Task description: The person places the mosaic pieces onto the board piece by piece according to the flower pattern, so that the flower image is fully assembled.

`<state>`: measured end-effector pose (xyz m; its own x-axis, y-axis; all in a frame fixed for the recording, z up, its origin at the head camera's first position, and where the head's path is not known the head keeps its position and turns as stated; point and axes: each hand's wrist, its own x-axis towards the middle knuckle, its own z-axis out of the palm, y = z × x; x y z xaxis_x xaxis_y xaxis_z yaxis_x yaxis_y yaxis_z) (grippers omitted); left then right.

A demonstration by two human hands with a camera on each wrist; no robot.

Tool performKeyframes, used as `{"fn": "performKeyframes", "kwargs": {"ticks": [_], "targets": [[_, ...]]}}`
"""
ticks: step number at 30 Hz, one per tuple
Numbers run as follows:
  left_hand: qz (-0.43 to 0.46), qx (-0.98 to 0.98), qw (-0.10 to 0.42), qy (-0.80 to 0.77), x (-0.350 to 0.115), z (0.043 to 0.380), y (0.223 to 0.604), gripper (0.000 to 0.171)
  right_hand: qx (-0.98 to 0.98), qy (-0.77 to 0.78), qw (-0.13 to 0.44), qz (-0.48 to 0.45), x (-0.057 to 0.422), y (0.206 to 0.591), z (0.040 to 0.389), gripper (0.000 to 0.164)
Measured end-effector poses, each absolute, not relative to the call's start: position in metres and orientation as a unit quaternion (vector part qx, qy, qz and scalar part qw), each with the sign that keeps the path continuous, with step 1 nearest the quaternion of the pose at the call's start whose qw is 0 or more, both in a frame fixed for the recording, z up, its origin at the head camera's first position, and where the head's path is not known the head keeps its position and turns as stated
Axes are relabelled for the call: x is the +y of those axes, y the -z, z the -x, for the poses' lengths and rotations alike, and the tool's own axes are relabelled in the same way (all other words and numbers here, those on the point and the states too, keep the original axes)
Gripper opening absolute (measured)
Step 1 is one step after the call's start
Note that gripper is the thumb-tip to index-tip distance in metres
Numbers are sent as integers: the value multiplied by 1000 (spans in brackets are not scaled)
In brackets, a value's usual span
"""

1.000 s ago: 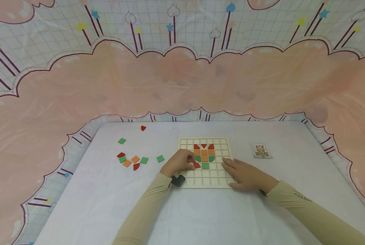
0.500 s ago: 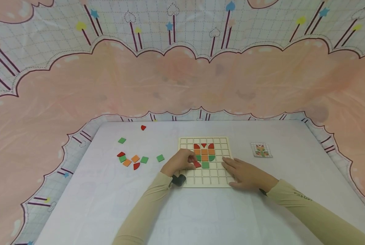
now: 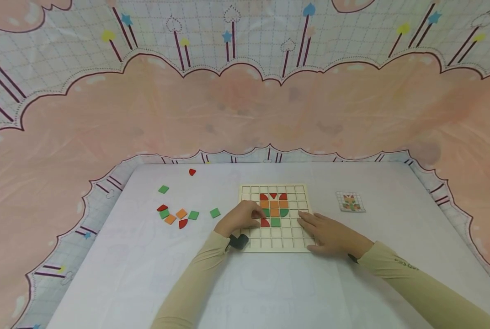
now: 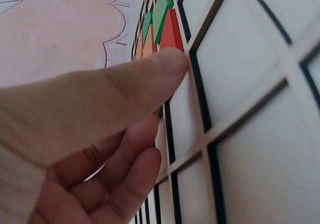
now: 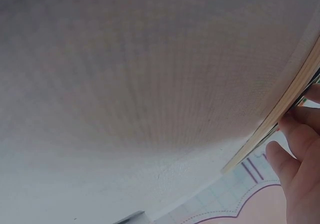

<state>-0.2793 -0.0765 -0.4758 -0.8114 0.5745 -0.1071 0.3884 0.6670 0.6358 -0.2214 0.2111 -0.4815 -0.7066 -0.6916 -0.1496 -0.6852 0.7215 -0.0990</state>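
My left hand (image 3: 240, 216) reaches over the left side of the wooden grid board (image 3: 277, 243). Its thumb and index finger pinch a red quarter-circle tile (image 3: 265, 223), which lies in the cell left of a green square tile (image 3: 275, 222). In the left wrist view, the thumb tip covers the near end of the red tile (image 4: 172, 32), and the other fingers are curled below. Above, red, orange and green tiles form a tulip shape. My right hand (image 3: 331, 234) rests on the board's right edge with its fingers extended.
Several loose red, green and orange tiles lie on the left of the white table, among them an orange square (image 3: 181, 214) and a green square (image 3: 215, 213). A small pattern card (image 3: 350, 202) showing a flower lies to the right of the board.
The red quarter-circle tile, tilted at the left fingertips before, has turned and now lies squared in its cell beside the green square. The right hand has stayed in place.
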Motion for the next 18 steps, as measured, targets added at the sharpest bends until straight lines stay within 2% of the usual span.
{"fn": "performKeyframes", "kwargs": {"ticks": [9, 18], "targets": [[-252, 894, 152, -339, -92, 281, 478, 19, 923, 27, 90, 372, 210, 480, 220, 72], [-193, 908, 104, -358, -142, 290, 469, 26, 924, 20, 84, 373, 210, 480, 220, 72]]}}
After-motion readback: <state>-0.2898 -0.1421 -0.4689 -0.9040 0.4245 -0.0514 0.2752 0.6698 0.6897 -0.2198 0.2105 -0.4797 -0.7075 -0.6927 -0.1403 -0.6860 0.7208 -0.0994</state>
